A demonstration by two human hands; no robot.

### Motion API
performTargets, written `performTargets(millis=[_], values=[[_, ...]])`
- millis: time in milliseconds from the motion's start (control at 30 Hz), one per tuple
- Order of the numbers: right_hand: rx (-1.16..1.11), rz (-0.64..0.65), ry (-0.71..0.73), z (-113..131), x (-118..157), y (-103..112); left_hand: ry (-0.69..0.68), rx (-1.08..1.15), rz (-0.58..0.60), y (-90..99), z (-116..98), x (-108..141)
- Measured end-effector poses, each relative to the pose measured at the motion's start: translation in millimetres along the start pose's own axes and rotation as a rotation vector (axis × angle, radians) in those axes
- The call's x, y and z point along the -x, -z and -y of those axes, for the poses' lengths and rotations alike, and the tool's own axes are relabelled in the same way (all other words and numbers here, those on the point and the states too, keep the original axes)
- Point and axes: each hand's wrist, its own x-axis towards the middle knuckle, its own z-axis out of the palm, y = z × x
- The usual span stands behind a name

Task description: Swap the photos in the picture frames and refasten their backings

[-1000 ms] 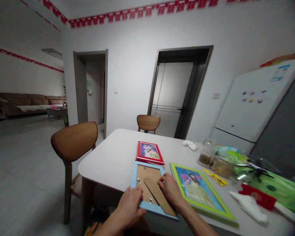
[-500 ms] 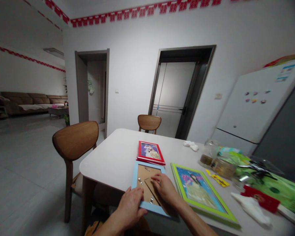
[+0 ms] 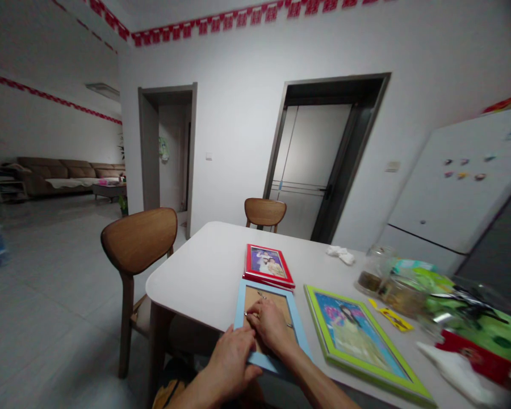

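A light blue picture frame (image 3: pixel 296 318) lies back side up at the table's near edge, its brown backing board (image 3: pixel 284 304) showing small metal clips. My left hand (image 3: pixel 234 353) grips the frame's lower left edge, thumb on the near side. Over the backing, my right hand (image 3: pixel 269 325) has its fingers bent together at a clip on the left side; whether they pinch it is hidden. Just behind is a red frame (image 3: pixel 290 279) with a photo, face up. To the right lies a green frame (image 3: pixel 323 335) with a photo of a person in a pale dress.
Glass jars (image 3: pixel 368 275), a yellow packet (image 3: pixel 394 320), a red packet (image 3: pixel 474 355), crumpled white tissue (image 3: pixel 340 254) and green bags (image 3: pixel 498 335) crowd the right of the white table (image 3: pixel 196 272). Wooden chairs (image 3: pixel 142 241) stand at the left and far sides.
My right hand has moved left across the backing to the left-side clip. The backing's raised stand flap no longer shows. The view has turned slightly right. My left hand stays on the frame.
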Motion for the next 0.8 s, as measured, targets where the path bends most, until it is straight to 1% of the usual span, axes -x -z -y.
performTargets(millis=[67,233,300,367,467,567,667,800], values=[[0.001,0.006,0.005,2,0,-1,0.004,-0.005,0.005,0.4,-1,0],[-0.01,0.058,0.089,4,3,-1,0.038,-0.037,0.045,4.1,-5,-1],[-0.026,0.058,0.078,0,0,0,0.044,-0.043,0.052,5.9,-6,-1],[-0.039,0.032,0.024,-9,-6,1,0.049,-0.033,0.045,7.5,-7,1],[-0.039,-0.021,-0.118,-27,-17,1,0.04,0.007,0.038,9.4,-8,5],[-0.024,-0.034,-0.245,-42,-28,-1,0.034,0.04,0.055,9.5,-9,9],[-0.009,-0.035,-0.338,-46,-35,-5,0.046,0.043,0.058,6.6,-8,11],[0.01,-0.031,-0.428,-42,-42,-10,0.062,0.045,0.058,3.2,-9,12]])
